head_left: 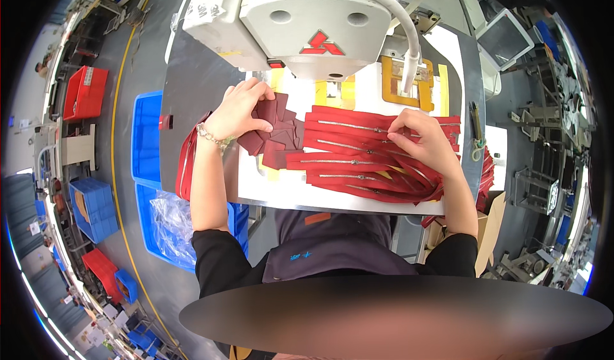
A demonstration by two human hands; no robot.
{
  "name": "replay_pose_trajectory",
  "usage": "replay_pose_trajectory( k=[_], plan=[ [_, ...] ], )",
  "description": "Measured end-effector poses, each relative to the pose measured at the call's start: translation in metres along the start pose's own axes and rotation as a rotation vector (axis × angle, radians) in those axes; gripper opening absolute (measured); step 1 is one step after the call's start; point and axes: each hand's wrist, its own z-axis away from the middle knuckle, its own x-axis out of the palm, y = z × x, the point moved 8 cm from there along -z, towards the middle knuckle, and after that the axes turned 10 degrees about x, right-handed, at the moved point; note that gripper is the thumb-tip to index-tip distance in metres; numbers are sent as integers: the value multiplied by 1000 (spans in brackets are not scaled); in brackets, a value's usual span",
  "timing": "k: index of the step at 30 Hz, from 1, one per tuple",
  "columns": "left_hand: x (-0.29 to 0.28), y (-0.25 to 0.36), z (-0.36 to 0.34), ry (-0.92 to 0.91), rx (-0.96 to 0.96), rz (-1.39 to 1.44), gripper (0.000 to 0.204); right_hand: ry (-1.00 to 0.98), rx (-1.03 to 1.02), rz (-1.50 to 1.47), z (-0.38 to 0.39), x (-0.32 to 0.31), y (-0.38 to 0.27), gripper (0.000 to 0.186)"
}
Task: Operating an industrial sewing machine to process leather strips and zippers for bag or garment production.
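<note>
My left hand [233, 112] has its fingers curled onto the pile of maroon square pieces [288, 129], gripping one near its top. A beaded bracelet circles that wrist. My right hand [422, 142] is pinched at the top red zipper [345, 123], beside its metal slider. Several red zippers with silver teeth lie side by side on the white board [262, 190], bunching toward the right under my right forearm. More red zippers [187, 161] lie folded left of my left forearm.
A white machine [300, 14] overhangs the board, with yellow templates [390, 91] below it. Scissors [476, 145] lie at the right edge. Blue bins [146, 155] stand left of the table, beside a floor aisle [128, 104] with a yellow line. A cardboard piece [489, 225] stands at lower right.
</note>
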Motion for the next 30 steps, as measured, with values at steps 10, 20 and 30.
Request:
replay_pose_trajectory(
  k=[10, 20, 30],
  plan=[
    [-26, 118, -2, 248, 522, 190, 19, -209, 30, -245, 0, 25, -9, 18],
    [51, 184, -8, 491, 918, -335, 19, -252, 316, -949, -13, 65, 29, 12],
    [59, 108, -27, 431, 236, 658, 21, -46, 192, -699, -13, 56, 31, 9]
  ],
)
